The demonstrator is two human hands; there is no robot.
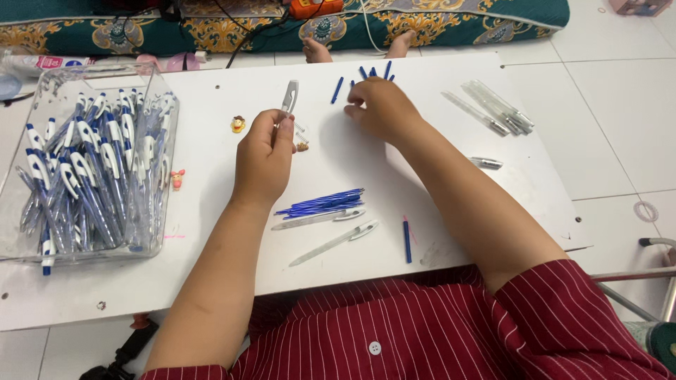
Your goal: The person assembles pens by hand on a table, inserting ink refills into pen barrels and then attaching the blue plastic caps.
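Note:
My left hand [264, 158] holds a clear pen barrel with a white clip [289, 96] upright over the white table [211, 253]. My right hand [380, 107] rests fingers-down on a scatter of small blue pen parts [337, 89] at the far middle of the table; whether it grips one is hidden. A bundle of blue ink refills [320, 204] lies near me, with two clear pen barrels [334, 243] just below it and a single blue refill [407, 241] to their right.
A clear plastic box [42, 250] packed with finished blue-and-white pens stands at the left. Several clear barrels [493, 109] lie at the far right, one more [487, 163] nearer. Small figurines [238, 124] dot the table. A patterned mat [422, 21] lies beyond.

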